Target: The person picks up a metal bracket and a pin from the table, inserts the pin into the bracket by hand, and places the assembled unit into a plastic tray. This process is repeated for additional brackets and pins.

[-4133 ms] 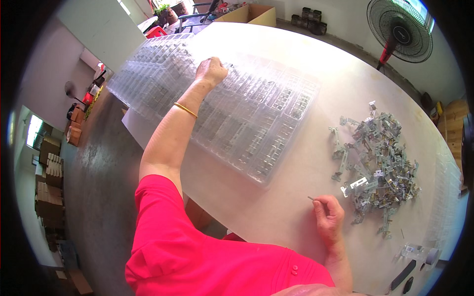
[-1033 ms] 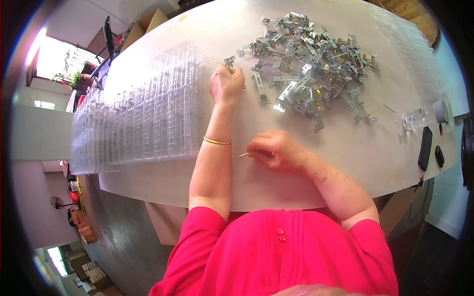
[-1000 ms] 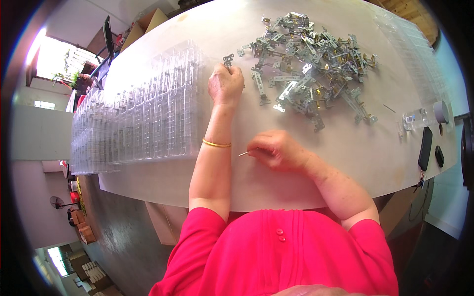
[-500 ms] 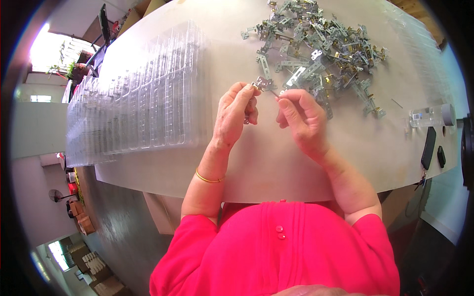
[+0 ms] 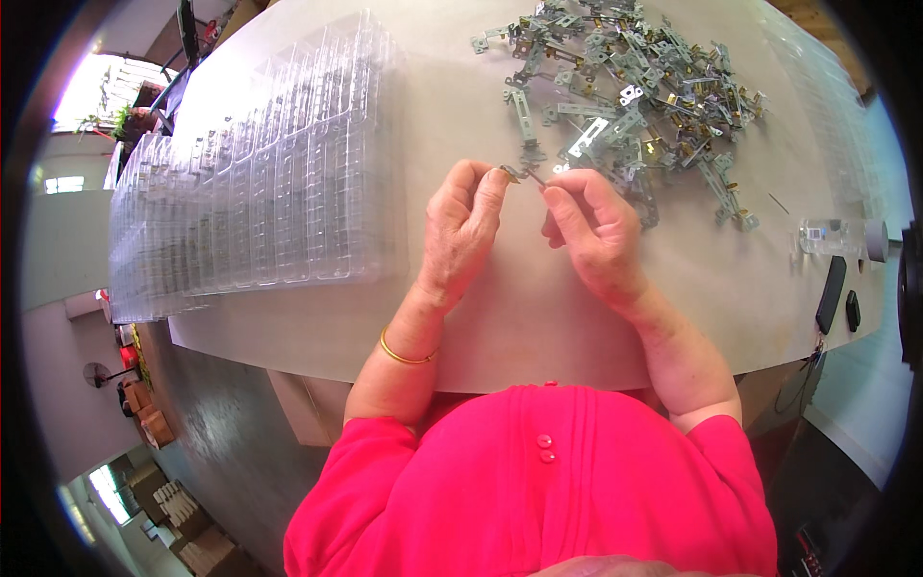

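Between the thumb and forefinger of my left hand [image 5: 465, 219] is a small metal bracket [image 5: 510, 174], largely covered by the fingers. My right hand [image 5: 594, 226] pinches a thin dark pin [image 5: 536, 180], its tip pointing left and lying close to or against the bracket. Whether the pin sits in a hole I cannot tell. Beyond both hands spreads a heap of silver metal brackets [image 5: 630, 72] with brass-coloured parts, its nearest pieces lying just past my right fingers.
Clear plastic trays [image 5: 288, 192] stand stacked on the table [image 5: 538, 327] at left, with more trays [image 5: 827, 106] at far right. A transparent jar [image 5: 835, 237] with a grey lid lies at right, near a black bar-shaped object [image 5: 832, 293] and a thin loose pin [image 5: 779, 204].
My left hand has turned, and its curled lower fingers show less. The bracket is tilted and more hidden. The whole view has shifted slightly.
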Tool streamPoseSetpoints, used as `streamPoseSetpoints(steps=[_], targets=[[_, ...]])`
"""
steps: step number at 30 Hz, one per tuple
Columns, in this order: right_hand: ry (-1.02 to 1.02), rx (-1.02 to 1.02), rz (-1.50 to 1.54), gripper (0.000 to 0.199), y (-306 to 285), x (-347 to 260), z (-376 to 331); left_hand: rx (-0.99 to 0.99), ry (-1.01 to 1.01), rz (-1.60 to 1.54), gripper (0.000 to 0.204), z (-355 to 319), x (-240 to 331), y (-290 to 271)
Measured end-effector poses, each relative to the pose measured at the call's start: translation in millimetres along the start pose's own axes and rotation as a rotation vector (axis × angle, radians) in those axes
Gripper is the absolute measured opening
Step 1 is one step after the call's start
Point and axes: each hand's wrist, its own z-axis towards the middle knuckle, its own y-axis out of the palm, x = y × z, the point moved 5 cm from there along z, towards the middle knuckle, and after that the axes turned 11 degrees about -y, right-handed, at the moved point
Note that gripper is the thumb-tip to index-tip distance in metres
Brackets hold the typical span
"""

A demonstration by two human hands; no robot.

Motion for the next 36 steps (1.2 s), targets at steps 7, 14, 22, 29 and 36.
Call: streamPoseSetpoints(steps=[7,14,22,29,36], targets=[[-0.01,-0.028,-0.018,0.008,2,0,1,0.167,0.304,0.212,0.018,-1,5,-4],[0.03,-0.015,-0.026,0.015,1,1,-2,0.201,0.495,0.356,0.008,-10,14,3],[0.057,-0.063,-0.035,0.022,2,-4,1,0.185,0.621,0.383,0.006,-12,15,4],[-0.003,-0.039,-0.122,0.013,-2,-7,3,0.179,0.679,0.457,0.006,-13,16,6],[-0.303,-0.071,-0.401,0.005,-7,-21,8,0.141,0.722,0.55,0.007,-17,15,11]])
